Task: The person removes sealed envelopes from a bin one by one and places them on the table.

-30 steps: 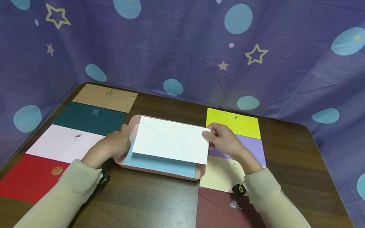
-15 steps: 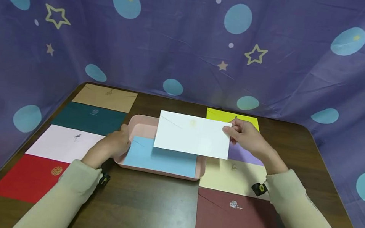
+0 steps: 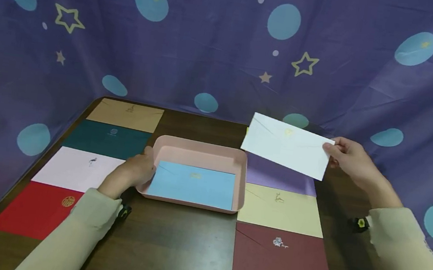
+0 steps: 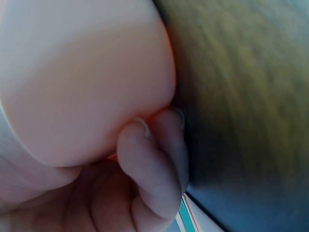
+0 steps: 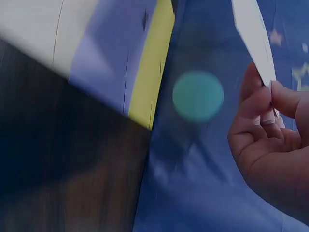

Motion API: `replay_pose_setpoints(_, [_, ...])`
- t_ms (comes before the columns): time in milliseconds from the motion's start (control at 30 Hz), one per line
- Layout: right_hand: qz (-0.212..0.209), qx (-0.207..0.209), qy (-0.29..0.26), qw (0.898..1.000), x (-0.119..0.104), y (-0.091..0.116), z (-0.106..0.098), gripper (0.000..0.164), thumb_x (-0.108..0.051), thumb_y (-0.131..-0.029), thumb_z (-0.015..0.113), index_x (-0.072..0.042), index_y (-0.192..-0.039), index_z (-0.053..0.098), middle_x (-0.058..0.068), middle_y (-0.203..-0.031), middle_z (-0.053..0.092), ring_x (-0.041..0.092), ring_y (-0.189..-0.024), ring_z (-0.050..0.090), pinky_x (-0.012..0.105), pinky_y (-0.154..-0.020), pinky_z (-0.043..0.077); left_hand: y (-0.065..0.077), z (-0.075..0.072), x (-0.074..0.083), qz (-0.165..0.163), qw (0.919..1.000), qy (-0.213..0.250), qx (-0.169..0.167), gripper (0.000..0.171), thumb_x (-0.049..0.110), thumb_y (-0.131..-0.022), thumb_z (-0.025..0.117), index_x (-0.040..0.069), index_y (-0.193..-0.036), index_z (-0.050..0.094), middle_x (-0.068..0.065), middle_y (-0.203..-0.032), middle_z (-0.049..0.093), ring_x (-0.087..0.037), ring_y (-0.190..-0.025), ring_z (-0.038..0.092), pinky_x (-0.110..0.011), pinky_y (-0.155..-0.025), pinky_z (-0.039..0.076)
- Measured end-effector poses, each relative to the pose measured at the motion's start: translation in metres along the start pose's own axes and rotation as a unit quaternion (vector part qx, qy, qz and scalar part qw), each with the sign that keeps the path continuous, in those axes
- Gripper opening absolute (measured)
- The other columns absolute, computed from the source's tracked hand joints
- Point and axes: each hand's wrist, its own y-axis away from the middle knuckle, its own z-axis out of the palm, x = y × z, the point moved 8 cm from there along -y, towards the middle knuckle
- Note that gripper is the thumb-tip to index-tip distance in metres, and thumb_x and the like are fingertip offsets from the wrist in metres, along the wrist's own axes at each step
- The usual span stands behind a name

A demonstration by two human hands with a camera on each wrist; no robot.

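Note:
My right hand pinches a white envelope by its right end, thumb in front and fingers behind. The envelope is raised and tilted, its right side lower, and hides most of the yellow envelope and part of the purple envelope. In the right wrist view the white envelope appears nearly edge-on between thumb and fingers. My left hand grips the left wall of a pink tray; in the left wrist view its fingers curl under the tray's wall. A light blue envelope lies inside the tray.
On the left, a column holds tan, dark green, pale pink and red envelopes. Below the purple one on the right lie cream and maroon envelopes. A patterned curtain stands behind the wooden table.
My right hand has lifted the white envelope from over the tray and carried it right and up, uncovering the light blue one. My left hand has stayed at the tray's left side.

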Motion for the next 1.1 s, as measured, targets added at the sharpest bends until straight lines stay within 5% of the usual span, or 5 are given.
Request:
replay_pose_setpoints(400, [0.032,0.042,0.034,0.998,0.048,0.022,-0.088,0.049,-0.039,-0.102,0.038,0.006,-0.121,0.035,-0.007,-0.095,0.058,0.008,-0.084,0.057,0.025,-0.069,0.050,-0.005,-0.001,-0.003,0.015,0.9995,-0.023,0.017,0.037,0.013,-0.099,0.032,-0.008,-0.126,0.018,-0.020,-0.081,0.050,-0.032,-0.070,0.053,-0.038,-0.055,0.042])
replay_pose_setpoints(700, [0.054,0.035,-0.141,0.988,0.079,0.032,-0.116,0.025,-0.019,-0.103,0.039,0.002,-0.111,0.029,-0.008,-0.091,0.058,0.006,-0.082,0.058,0.023,-0.068,0.051,-0.002,-0.001,0.002,0.019,0.9995,-0.016,0.020,0.042,0.014,-0.100,0.030,-0.011,-0.131,0.016,-0.019,-0.078,0.050,-0.028,-0.061,0.053,-0.036,-0.051,0.042])
replay_pose_setpoints(867, [0.069,0.061,-0.047,0.995,0.087,0.036,-0.134,0.021,-0.022,-0.104,0.033,-0.004,-0.115,0.033,-0.010,-0.096,0.050,0.003,-0.083,0.053,0.022,-0.069,0.048,0.000,-0.002,0.003,0.020,0.9994,-0.018,0.023,0.041,0.013,-0.100,0.031,-0.011,-0.131,0.017,-0.019,-0.077,0.050,-0.028,-0.061,0.053,-0.036,-0.050,0.042])
replay_pose_setpoints(1100, [0.091,0.125,0.033,0.987,0.102,0.032,-0.156,0.046,-0.020,-0.103,0.029,0.018,-0.129,0.025,0.001,-0.096,0.051,-0.004,-0.076,0.050,0.019,-0.064,0.047,-0.001,-0.002,0.000,0.008,0.9996,-0.016,0.021,0.042,0.013,-0.101,0.031,-0.011,-0.132,0.016,-0.019,-0.080,0.050,-0.029,-0.064,0.054,-0.036,-0.051,0.043])
